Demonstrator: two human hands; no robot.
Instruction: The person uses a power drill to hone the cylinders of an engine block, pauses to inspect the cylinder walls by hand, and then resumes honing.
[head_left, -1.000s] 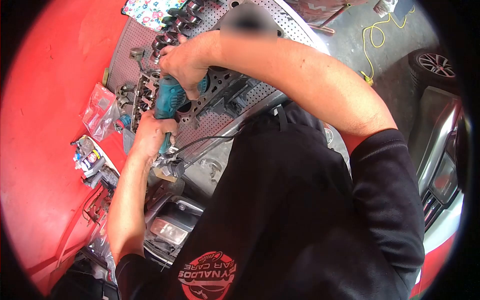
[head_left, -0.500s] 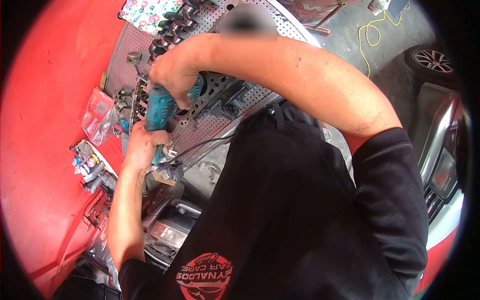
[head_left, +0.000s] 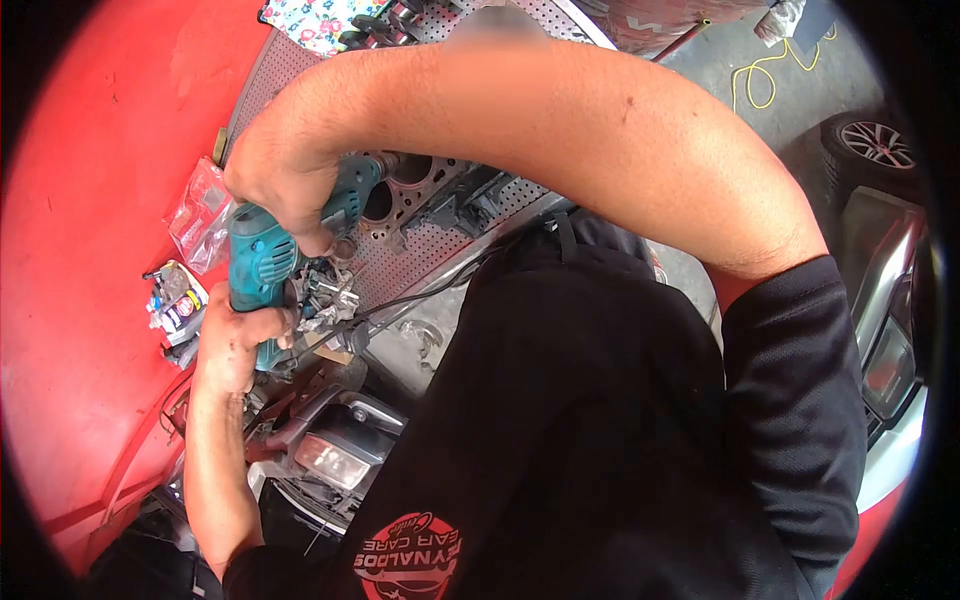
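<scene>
A teal power drill (head_left: 258, 258) lies tilted across the work, its front end toward the engine block (head_left: 410, 195). My left hand (head_left: 235, 340) is closed round the drill's handle at the lower end. Over the top of the drill body my right hand (head_left: 285, 185) is wrapped, its thumb down the near side. The drill's tip is beside an open cylinder bore, and I cannot make out whether it is inside. A cable (head_left: 400, 298) runs off to the right below the drill.
Crankshaft (head_left: 385, 25) and floral cloth (head_left: 312, 22) lie at the far end of the perforated bench (head_left: 285, 75). A plastic bag (head_left: 202, 215) and bottles (head_left: 180, 300) are by the red panel (head_left: 90, 200). Small metal parts (head_left: 330, 290) sit near the handle. A headlight (head_left: 335, 460) is below.
Both hands have moved left and somewhat down in view with the drill. The drill's front end now shows more, and more of the bore is uncovered. The grip remains the same.
</scene>
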